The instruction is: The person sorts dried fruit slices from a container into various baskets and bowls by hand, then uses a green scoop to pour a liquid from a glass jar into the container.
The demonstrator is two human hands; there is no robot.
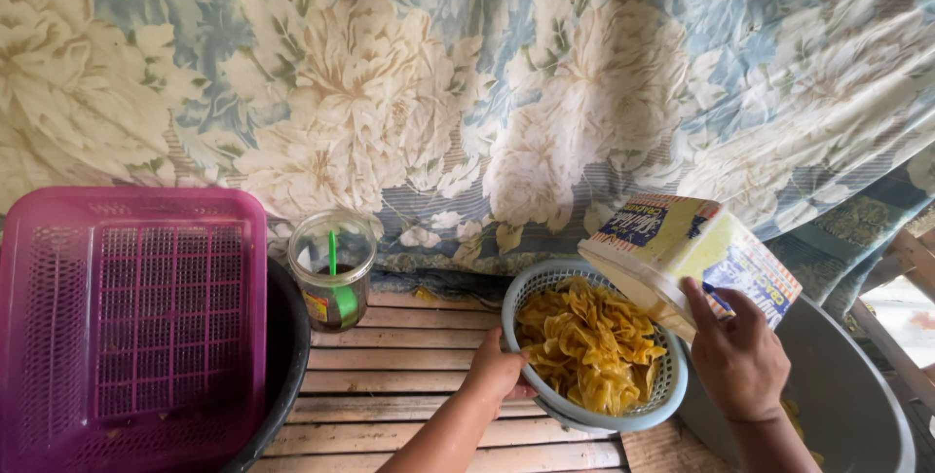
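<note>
Fingers point(518, 390) of the left hand point(495, 368) curled tight over the near rim of the basket point(668, 390), thumb side up, clamped on the rim. Far left, upturned pink crate point(136, 327) on top of a black bowl point(289, 346). Just beside, clear jar point(333, 278) with a green spoon point(333, 257) upright inside, on the wooden slats point(409, 361). Centre, grey-blue mesh basket at the edge of the slats, tipped a little toward the camera, well filled with chips point(589, 346): thin, wavy, golden-yellow slices, dry-looking, heaped loosely, none visible over the rim. Above the basket's right side, pale yellow tub point(672, 244) with a blue and orange label, tilted mouth-down toward the chips, lip just over the far right rim; contents hidden, nothing seen falling. Right hand point(740, 356) under and behind the tub, fingers point(703, 305) pressed together along its side, closed on it. Lower right, grey basin point(847, 395) close beside the basket, partly behind the wrist. Flowered cloth point(467, 93) across the whole back. Judged as a pour or sprinkle over the chips, basket steadied meanwhile. Any further tilt best done slowly, tub mouth kept inside the rim, left grip kept firm against tipping at the edge, since light, brittle slices likely to slide or break easily.
</note>
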